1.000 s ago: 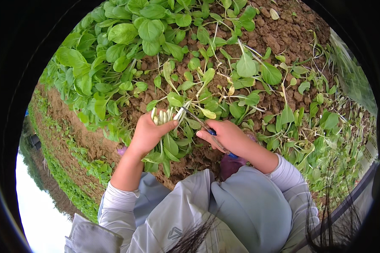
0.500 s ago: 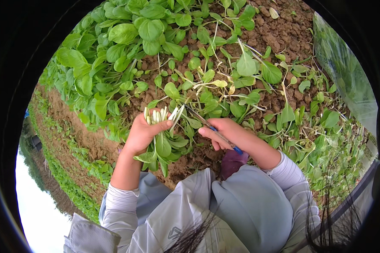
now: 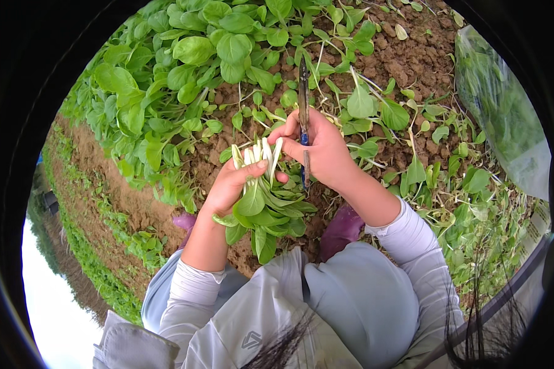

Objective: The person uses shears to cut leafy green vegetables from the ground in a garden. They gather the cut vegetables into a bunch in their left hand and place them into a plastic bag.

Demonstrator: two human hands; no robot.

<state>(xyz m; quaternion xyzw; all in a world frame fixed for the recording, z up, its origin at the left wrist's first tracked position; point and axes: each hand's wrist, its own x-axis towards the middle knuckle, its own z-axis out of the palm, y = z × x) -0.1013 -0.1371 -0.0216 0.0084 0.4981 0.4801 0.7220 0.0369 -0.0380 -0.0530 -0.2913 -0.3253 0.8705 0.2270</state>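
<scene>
In the middle, my left hand (image 3: 231,187) is closed round a bunch of leafy greens (image 3: 264,215). Their white cut stems point up above my thumb, and the broad green leaves hang below. My right hand (image 3: 320,147) grips a long narrow tool (image 3: 304,98) with a dark, worn blade and blue on its handle part. It stands nearly upright across my fingers, tip pointing away from me; whether it is a knife or scissors I cannot make out. The right thumb and fingertips reach the rightmost stem of the bunch.
Dense greens (image 3: 184,74) grow at the far left. Sparse seedlings (image 3: 360,101) and loose leaves lie over brown soil (image 3: 406,58). A clear plastic bag (image 3: 505,111) of greens stands at the right. My purple boots (image 3: 341,230) are by my knees.
My right hand has moved up and left to the stem ends, and the tool has swung from slanting to nearly upright. The bunch and left hand have shifted slightly right.
</scene>
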